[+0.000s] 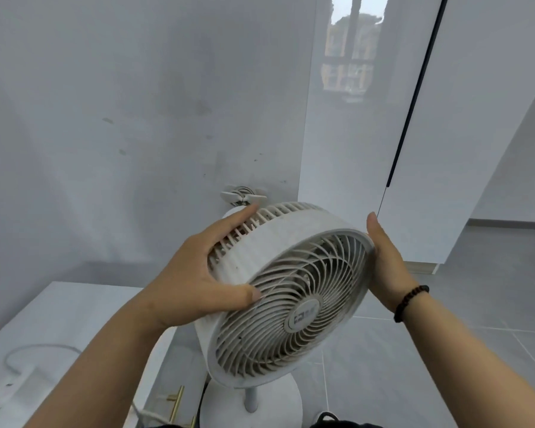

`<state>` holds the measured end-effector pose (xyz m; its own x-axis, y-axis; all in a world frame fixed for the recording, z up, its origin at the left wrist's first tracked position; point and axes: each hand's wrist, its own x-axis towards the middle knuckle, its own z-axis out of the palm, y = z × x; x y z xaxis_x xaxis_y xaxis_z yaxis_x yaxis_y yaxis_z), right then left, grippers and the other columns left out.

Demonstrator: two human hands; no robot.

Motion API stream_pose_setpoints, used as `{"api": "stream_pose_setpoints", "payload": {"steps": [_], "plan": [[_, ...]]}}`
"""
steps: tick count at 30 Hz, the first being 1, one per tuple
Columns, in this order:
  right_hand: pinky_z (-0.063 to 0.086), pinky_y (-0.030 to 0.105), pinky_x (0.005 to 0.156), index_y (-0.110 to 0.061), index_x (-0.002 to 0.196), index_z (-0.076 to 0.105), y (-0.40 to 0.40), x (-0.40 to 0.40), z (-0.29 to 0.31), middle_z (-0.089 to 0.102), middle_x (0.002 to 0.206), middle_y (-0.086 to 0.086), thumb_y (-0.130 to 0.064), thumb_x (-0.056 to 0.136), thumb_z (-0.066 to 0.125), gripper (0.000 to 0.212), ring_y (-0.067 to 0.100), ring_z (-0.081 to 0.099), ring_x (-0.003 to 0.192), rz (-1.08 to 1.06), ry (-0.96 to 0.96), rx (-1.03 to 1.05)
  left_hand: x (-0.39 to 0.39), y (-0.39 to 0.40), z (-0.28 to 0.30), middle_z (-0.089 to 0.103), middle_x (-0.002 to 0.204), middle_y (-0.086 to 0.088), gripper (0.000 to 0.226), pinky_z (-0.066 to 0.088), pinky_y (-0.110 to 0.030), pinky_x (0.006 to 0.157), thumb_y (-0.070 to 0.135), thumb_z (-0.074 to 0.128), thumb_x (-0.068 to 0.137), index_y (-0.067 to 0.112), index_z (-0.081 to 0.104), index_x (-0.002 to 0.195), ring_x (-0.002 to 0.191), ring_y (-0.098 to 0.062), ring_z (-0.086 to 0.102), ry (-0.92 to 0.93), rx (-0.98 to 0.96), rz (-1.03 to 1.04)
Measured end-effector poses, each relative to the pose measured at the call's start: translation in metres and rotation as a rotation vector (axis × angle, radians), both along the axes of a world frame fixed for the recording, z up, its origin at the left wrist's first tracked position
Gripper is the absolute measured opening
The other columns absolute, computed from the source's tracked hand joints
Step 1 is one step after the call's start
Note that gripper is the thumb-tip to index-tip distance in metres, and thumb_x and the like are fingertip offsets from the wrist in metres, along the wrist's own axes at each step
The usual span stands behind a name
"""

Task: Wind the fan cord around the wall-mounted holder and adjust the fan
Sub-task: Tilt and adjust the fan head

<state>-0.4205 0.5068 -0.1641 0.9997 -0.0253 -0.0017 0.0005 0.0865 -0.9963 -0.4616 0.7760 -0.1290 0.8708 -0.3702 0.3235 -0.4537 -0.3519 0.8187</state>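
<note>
A white pedestal fan stands in the middle of the view, its round head (291, 291) tilted up toward me with the spiral grille facing right and down. My left hand (204, 273) grips the head's left side, fingers over the rear vents and thumb on the front rim. On the head's right rim, my right hand (383, 261) lies flat with its fingers straight. The fan's pole (251, 396) and round base (272, 406) show below. On the wall behind the fan is the white holder (243, 195) with cord wound around it.
A white cabinet top (59, 319) at lower left carries a power strip (3, 387) with a white cable. Brass handles (175, 403) show on the cabinet front. A tall glossy white wardrobe (445, 134) stands at right. The floor is grey tile (414, 366).
</note>
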Motion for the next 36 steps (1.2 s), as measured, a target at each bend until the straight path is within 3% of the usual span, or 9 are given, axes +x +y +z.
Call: {"api": "stream_pose_setpoints", "payload": {"steps": [4, 8, 11, 15, 18, 24, 27, 31, 36], "plan": [[0.048, 0.04, 0.081, -0.014, 0.095, 0.072, -0.004, 0.002, -0.002, 0.076, 0.09, 0.007, -0.056, 0.086, 0.035, 0.057, 0.02, 0.071, 0.083, 0.153, 0.027, 0.11, -0.019, -0.001, -0.025, 0.036, 0.145, 0.021, 0.104, 0.032, -0.019, 0.106, 0.071, 0.072, 0.05, 0.044, 0.035, 0.143, 0.133, 0.007, 0.036, -0.142, -0.05, 0.327], [0.053, 0.04, 0.074, -0.014, 0.098, 0.069, -0.003, 0.007, 0.006, 0.076, 0.084, 0.009, -0.06, 0.089, 0.03, 0.061, 0.022, 0.073, 0.074, 0.195, 0.113, 0.132, -0.059, -0.03, -0.065, 0.029, 0.148, 0.019, 0.114, 0.027, -0.023, 0.106, 0.098, 0.047, 0.044, 0.044, 0.031, 0.143, 0.134, 0.008, 0.031, -0.016, -0.325, 0.658], [0.05, 0.042, 0.079, -0.014, 0.099, 0.071, 0.007, 0.008, 0.005, 0.076, 0.088, 0.011, -0.062, 0.078, 0.039, 0.062, 0.024, 0.072, 0.077, 0.225, 0.121, 0.113, -0.058, -0.03, -0.086, 0.052, 0.135, 0.024, 0.108, 0.041, -0.029, 0.103, 0.095, 0.054, 0.048, 0.037, 0.043, 0.138, 0.123, 0.007, 0.048, 0.041, -0.607, 0.624], [0.053, 0.039, 0.071, -0.018, 0.084, 0.077, 0.014, 0.001, -0.002, 0.076, 0.083, 0.006, -0.066, 0.071, 0.051, 0.057, 0.02, 0.072, 0.073, 0.22, 0.016, 0.107, -0.033, -0.006, -0.084, 0.064, 0.125, 0.007, 0.095, 0.05, -0.04, 0.097, 0.088, 0.056, 0.059, 0.027, 0.053, 0.131, 0.118, -0.012, 0.059, 0.014, -0.63, 0.547], [0.059, 0.038, 0.071, -0.021, 0.083, 0.079, 0.018, -0.003, -0.007, 0.076, 0.088, 0.007, -0.078, 0.049, 0.067, 0.068, 0.022, 0.072, 0.079, 0.219, -0.075, 0.127, -0.007, 0.01, -0.076, 0.067, 0.12, -0.007, 0.093, 0.053, -0.05, 0.092, 0.086, 0.06, 0.059, 0.022, 0.057, 0.127, 0.112, -0.026, 0.063, 0.053, -0.635, 0.463], [0.056, 0.032, 0.064, -0.015, 0.086, 0.076, 0.029, -0.017, -0.01, 0.075, 0.086, 0.01, -0.053, 0.083, 0.043, 0.051, 0.023, 0.072, 0.078, 0.118, -0.104, 0.213, 0.026, 0.031, -0.056, 0.071, 0.109, -0.017, 0.094, 0.056, -0.046, 0.085, 0.079, 0.067, 0.061, 0.005, 0.061, 0.12, 0.104, -0.036, 0.066, 0.167, -0.641, 0.271], [0.057, 0.031, 0.062, -0.007, 0.099, 0.069, 0.031, -0.026, -0.012, 0.074, 0.088, 0.011, -0.054, 0.08, 0.049, 0.054, 0.024, 0.071, 0.078, 0.075, -0.138, 0.226, 0.032, 0.035, -0.054, 0.067, 0.114, -0.023, 0.1, 0.054, -0.053, 0.088, 0.077, 0.067, 0.062, 0.0, 0.057, 0.125, 0.106, -0.04, 0.064, 0.194, -0.642, 0.204], [0.055, 0.037, 0.07, -0.003, 0.109, 0.063, 0.043, -0.032, -0.021, 0.069, 0.097, 0.014, -0.071, 0.061, 0.07, 0.083, 0.027, 0.067, 0.086, -0.014, -0.191, 0.182, 0.033, 0.043, -0.06, 0.064, 0.117, -0.026, 0.101, 0.051, -0.057, 0.092, 0.077, 0.066, 0.065, -0.002, 0.055, 0.127, 0.11, -0.042, 0.062, 0.196, -0.642, 0.189], [0.051, 0.04, 0.085, -0.013, 0.114, 0.064, 0.055, -0.034, -0.022, 0.068, 0.109, 0.005, -0.058, 0.082, 0.058, 0.055, 0.019, 0.065, 0.097, -0.03, -0.201, 0.087, 0.022, 0.055, -0.07, 0.066, 0.119, -0.018, 0.098, 0.056, -0.038, 0.086, 0.078, 0.062, 0.068, 0.002, 0.055, 0.129, 0.111, -0.034, 0.063, 0.142, -0.603, 0.227]]}}
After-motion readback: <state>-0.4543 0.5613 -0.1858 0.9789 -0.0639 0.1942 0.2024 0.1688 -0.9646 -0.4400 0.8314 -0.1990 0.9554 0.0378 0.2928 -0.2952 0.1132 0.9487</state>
